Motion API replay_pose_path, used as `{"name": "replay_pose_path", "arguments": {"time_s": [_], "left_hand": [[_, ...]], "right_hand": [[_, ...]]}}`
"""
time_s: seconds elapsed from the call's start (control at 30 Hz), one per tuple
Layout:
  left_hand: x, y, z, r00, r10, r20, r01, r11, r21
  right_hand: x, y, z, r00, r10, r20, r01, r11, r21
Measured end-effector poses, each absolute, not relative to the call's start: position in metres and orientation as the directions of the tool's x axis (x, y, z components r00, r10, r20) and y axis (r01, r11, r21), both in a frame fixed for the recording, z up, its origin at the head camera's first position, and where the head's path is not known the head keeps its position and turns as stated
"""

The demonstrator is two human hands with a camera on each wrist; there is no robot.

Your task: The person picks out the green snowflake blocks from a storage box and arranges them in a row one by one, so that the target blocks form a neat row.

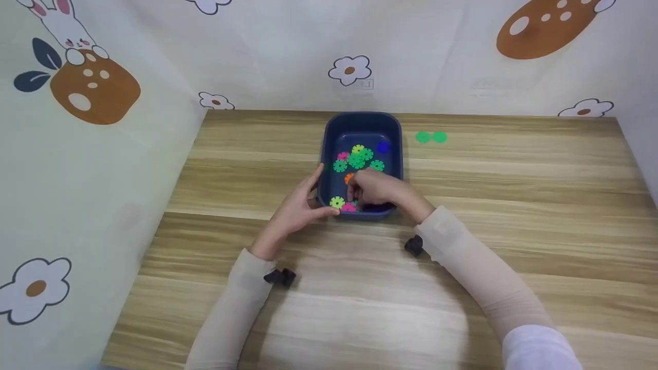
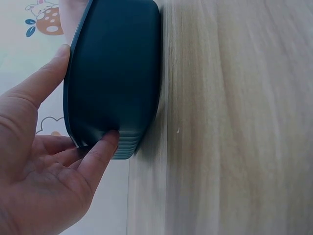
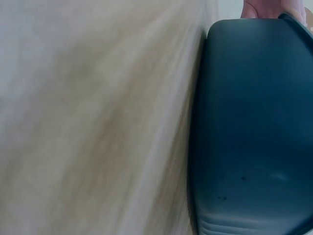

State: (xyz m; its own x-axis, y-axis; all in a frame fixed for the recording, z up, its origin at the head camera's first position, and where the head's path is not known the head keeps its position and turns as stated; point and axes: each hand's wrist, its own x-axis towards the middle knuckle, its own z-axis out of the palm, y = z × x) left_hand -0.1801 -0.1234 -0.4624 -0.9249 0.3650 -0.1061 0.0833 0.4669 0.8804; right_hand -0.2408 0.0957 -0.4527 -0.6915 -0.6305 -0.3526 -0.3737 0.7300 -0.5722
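A dark blue plastic bin (image 1: 362,123) holds several flat, notched snowflake discs. Green discs (image 1: 356,160) cluster in its middle, and a dark blue disc (image 1: 383,147) lies at the right. At the near left corner, my left hand (image 1: 295,208) holds the bin, thumb at the near rim and fingers along the left side; the left wrist view shows the thumb on the rim and fingertips against the wall. My right hand (image 1: 375,186) reaches inside with bent fingers, beside an orange disc (image 1: 349,178), a yellow disc (image 1: 336,202) and a pink disc (image 1: 349,207). Whether it pinches a disc is hidden.
Two green discs (image 1: 431,137) lie side by side on the wooden table (image 1: 514,180), right of the bin. A patterned cloth wall (image 1: 282,61) rises behind the table's far edge and along its sides.
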Motion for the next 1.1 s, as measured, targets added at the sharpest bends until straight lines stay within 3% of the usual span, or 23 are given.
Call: {"name": "replay_pose_path", "arguments": {"time_s": [0.73, 1.1], "left_hand": [[-0.1797, -0.1239, -0.4594, -0.922, 0.374, -0.102, 0.099, 0.480, 0.872], [-0.1799, -0.1231, -0.4612, -0.925, 0.364, -0.109, 0.084, 0.477, 0.875]], "right_hand": [[-0.2473, 0.0999, -0.4562, -0.729, -0.640, -0.244, -0.265, 0.593, -0.760], [-0.2469, 0.1012, -0.4562, -0.786, -0.586, -0.195, -0.257, 0.597, -0.760]]}}
